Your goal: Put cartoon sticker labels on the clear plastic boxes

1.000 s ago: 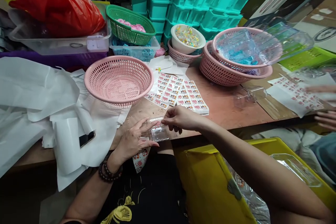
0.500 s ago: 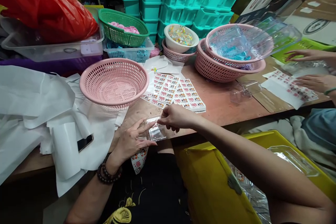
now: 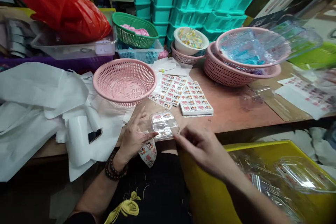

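Note:
A small clear plastic box (image 3: 165,126) lies near the table's front edge, with a printed sticker along its far part. My left hand (image 3: 134,135) rests at its left side, fingers spread and thumb at the near-left corner. Under that thumb a strip of printed stickers (image 3: 149,153) is held and hangs over the table edge. My right hand (image 3: 201,143), blurred, is by the box's right corner, thumb and forefinger apart, with nothing visible between them. Whether its fingertips touch the box I cannot tell. Beyond the box lies a stack of sticker sheets (image 3: 196,99).
Left, a pink basket (image 3: 124,92) stands beside crumpled white backing paper (image 3: 39,87). Farther back are a green basket (image 3: 136,40), a white bowl (image 3: 190,42) of small colourful pieces and stacked pink baskets (image 3: 241,77). A yellow crate (image 3: 210,189) of clear packaging sits at my right.
My right hand has let go at the sticker on the box and moved right, its pinch opened. My left forefinger has lifted off the box. The camera view has shifted left.

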Tool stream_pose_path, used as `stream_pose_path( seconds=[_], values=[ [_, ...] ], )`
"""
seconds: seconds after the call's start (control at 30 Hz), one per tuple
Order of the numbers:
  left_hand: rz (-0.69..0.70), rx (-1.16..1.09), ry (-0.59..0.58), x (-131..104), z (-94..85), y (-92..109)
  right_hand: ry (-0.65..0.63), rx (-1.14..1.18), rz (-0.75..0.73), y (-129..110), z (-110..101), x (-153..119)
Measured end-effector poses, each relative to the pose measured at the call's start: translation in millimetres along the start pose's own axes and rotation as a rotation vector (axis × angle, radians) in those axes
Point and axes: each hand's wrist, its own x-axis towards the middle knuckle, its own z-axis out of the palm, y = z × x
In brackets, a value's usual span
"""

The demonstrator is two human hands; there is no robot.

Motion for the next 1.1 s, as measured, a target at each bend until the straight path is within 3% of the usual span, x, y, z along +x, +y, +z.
stream_pose_path(
  seconds=[0.1, 0.17, 0.23, 0.37, 0.47, 0.6, 0.7, 0.8, 0.9, 1.0, 1.1],
  values=[
    [-0.05, -0.215, 0.138, -11, -6.3, 9, -0.008, 0.257, -0.011, -7, 44, -29],
    [-0.064, -0.377, 0.188, -18, -10.4, 14, -0.01, 0.428, 0.036, -5, 68, -34],
    [-0.086, -0.514, 0.195, -23, -13.6, 16, -0.039, 0.59, 0.116, -1, 80, -31],
    [-0.159, -0.564, 0.159, -30, -15.0, 15, -0.115, 0.643, 0.122, 5, 73, -29],
    [-0.156, -0.493, 0.245, -35, -9.7, 12, -0.221, 0.592, 0.092, 6, 68, -36],
    [-0.126, -0.411, 0.387, -41, -4.7, 6, -0.17, 0.691, 0.163, 8, 75, -41],
    [-0.079, -0.311, 0.402, -45, -15.3, 9, -0.081, 0.724, 0.175, 6, 73, -45],
    [0.2, 0.078, 0.258, -47, -34.9, 24, -0.048, 0.577, 0.09, 1, 63, -50],
    [0.413, 0.401, -0.147, -44, -47.3, 42, -0.101, 0.501, 0.038, -3, 53, -54],
    [0.384, 0.377, -0.464, -36, -45.9, 50, -0.103, 0.484, -0.011, 0, 50, -52],
    [0.248, 0.281, -0.55, -30, -38.9, 46, -0.041, 0.495, -0.015, 8, 50, -51]
  ],
)
